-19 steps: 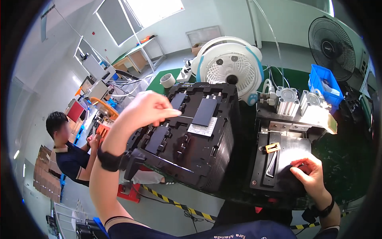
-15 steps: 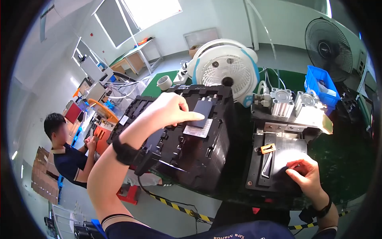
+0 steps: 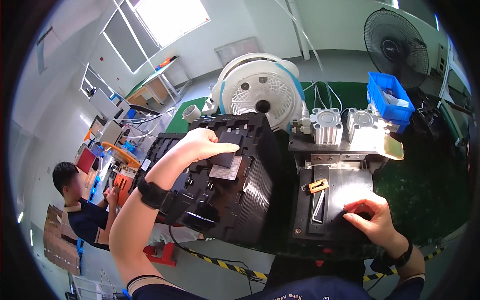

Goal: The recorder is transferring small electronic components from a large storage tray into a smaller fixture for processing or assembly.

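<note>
My left hand is closed on a dark flat rectangular piece, thumb across its face, over a stack of black moulded trays. A silver gridded piece shows just below it. My right hand curls over the black plate of a fixture, thumb and forefinger nearly together; a small dark bit seems to sit between them, too small to name. Left of that hand, an orange piece and a hex key lie on the fixture.
Behind the fixture stand two pneumatic cylinders and a blue bin. A white fan is behind the trays, beside a tape roll. A black fan stands far right. Another person works at the left.
The view has shifted, so the bench appears further left. Both hands keep nearly the same places: the left on the dark piece over the trays, the right over the fixture.
</note>
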A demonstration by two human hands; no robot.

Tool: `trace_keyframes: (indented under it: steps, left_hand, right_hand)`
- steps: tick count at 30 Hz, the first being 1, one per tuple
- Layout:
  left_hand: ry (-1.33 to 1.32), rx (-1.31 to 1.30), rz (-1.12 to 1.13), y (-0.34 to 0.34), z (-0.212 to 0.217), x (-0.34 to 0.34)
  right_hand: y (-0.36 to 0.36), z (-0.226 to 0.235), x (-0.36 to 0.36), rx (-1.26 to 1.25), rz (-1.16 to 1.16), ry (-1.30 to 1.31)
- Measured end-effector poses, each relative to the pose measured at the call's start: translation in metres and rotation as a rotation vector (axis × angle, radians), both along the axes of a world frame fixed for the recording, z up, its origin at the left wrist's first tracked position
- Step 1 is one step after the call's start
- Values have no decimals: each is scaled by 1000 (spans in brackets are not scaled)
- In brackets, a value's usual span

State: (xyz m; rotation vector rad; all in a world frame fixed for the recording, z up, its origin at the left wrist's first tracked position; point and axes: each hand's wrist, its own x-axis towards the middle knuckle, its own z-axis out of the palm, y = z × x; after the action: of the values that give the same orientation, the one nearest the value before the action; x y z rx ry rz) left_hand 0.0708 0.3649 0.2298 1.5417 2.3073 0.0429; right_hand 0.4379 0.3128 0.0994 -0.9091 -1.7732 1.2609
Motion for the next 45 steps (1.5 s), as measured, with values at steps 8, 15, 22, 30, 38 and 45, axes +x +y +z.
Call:
trace_keyframes:
  steps: [8, 15, 22, 30, 38, 45]
  left_hand:
    - [-605, 68, -120, -23, 37, 5]
    - [-829, -559, -492, -24, 20, 131]
    - [-893, -718, -638, 10, -45, 161]
    - [-242, -337, -1059, -2, -1, 148]
    - [-166, -67, -1499, -70, -19, 150]
    - [-333, -66, -1523, -48, -21, 131]
  right_hand:
    - [0, 7, 12, -64, 0, 23]
    - [-7, 13, 32, -175, -62, 137]
    - [-19, 22, 36, 344, -123, -402]
    - [-19, 15, 22, 576, 53, -706]
    - [1, 13, 6, 707, -88, -599]
    - [35, 4, -19, 747, -79, -568]
